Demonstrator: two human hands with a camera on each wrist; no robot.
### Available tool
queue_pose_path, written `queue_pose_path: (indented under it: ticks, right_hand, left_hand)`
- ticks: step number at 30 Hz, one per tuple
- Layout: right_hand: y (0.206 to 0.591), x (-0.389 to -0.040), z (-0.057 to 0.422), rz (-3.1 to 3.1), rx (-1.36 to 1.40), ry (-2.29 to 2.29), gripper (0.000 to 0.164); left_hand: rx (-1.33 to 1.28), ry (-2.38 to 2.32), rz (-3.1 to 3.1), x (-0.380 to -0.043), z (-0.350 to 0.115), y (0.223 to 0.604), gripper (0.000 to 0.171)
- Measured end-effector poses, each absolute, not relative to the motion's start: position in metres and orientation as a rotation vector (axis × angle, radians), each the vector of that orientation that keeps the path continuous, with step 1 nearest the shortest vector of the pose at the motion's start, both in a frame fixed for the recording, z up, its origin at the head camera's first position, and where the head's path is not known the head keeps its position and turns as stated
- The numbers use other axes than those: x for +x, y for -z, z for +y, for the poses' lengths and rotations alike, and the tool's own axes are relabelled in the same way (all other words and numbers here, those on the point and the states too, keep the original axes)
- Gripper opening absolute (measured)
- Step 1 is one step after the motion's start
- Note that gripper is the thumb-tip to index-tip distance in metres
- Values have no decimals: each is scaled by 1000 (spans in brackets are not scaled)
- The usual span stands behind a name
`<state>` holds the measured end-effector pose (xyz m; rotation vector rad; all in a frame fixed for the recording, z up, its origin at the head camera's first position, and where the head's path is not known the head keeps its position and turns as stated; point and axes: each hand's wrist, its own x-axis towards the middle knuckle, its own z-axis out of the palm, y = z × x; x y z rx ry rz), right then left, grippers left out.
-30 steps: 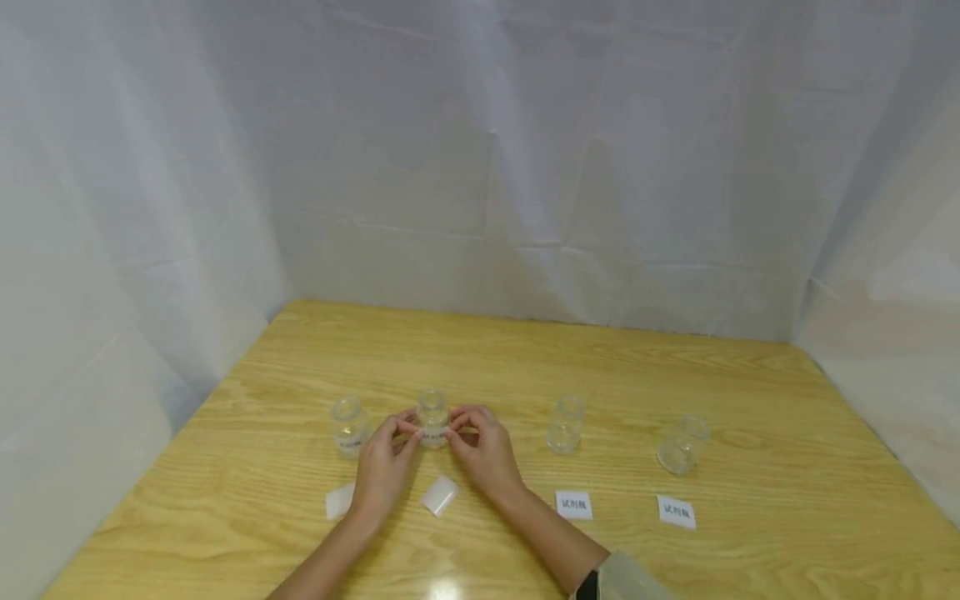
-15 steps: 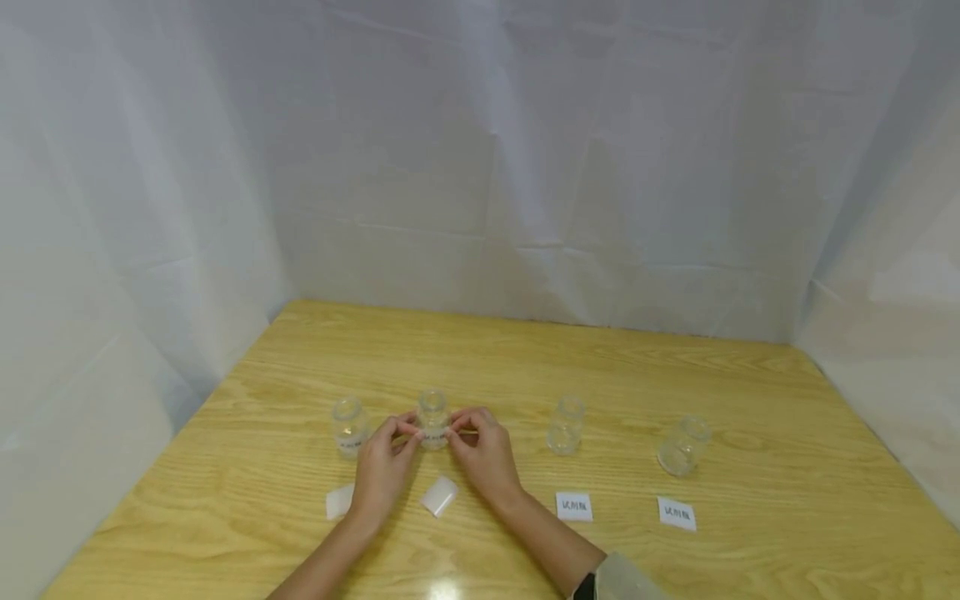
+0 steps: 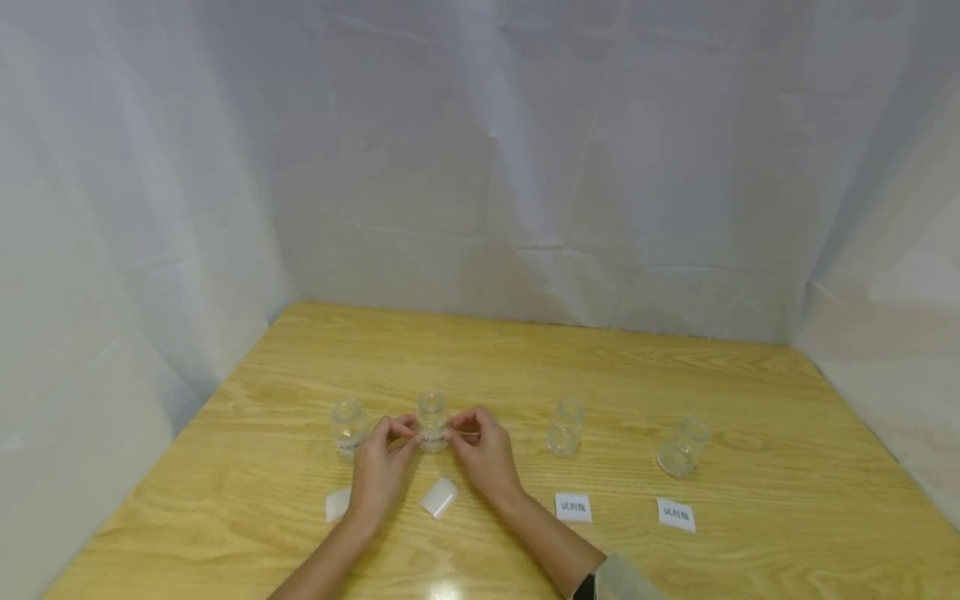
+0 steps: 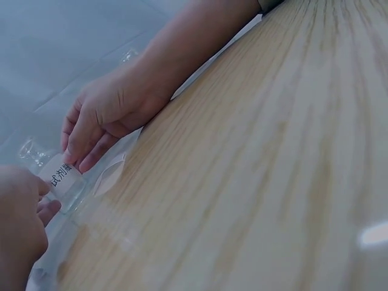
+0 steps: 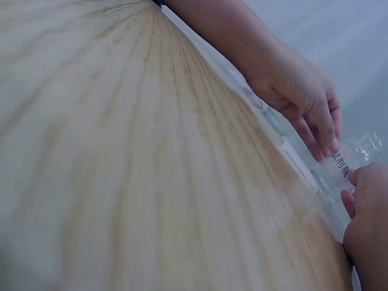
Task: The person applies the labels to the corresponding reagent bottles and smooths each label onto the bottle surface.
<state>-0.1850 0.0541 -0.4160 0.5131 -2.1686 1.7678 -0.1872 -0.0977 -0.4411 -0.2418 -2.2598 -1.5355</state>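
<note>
A small clear glass bottle stands upright between my two hands, its mouth uncovered. Across its front lies a white label with printed black characters. My left hand pinches the label's left end against the glass with thumb and fingertips. At the other end, my right hand does the same, thumb on the front edge and fingers at the side of the bottle. In the right wrist view the label appears curved around the glass. Just in front of the bottle lies a glossy white slip.
Left of my hands stands another labelled bottle, partly behind my left hand. Two bottles without labels, one upright and one leaning, are on the right, with printed labels before them. A white slip lies beside my left wrist.
Both hands stay at the bottle with the label between their fingertips. Only tiny finger shifts show, and the other things keep their places.
</note>
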Motion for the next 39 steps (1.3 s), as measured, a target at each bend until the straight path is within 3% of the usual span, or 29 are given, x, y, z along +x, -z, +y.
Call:
queue_pose_path:
  ticks: [8, 13, 17, 39]
  right_hand:
    - [416, -186, 54, -2193, 462, -1923, 26]
    - [428, -192, 56, -2255, 533, -1974, 46]
    - [448, -203, 58, -2339, 658, -1798, 55]
    - [451, -206, 61, -2328, 663, -1694, 40]
  left_hand:
    - [-194, 1693, -2291, -188, -96, 438, 28]
    - [-282, 1673, -2319, -187, -97, 436, 48]
    - [-353, 1650, -2312, -186, -97, 436, 46]
    - [-318, 1660, -2349, -187, -102, 436, 42]
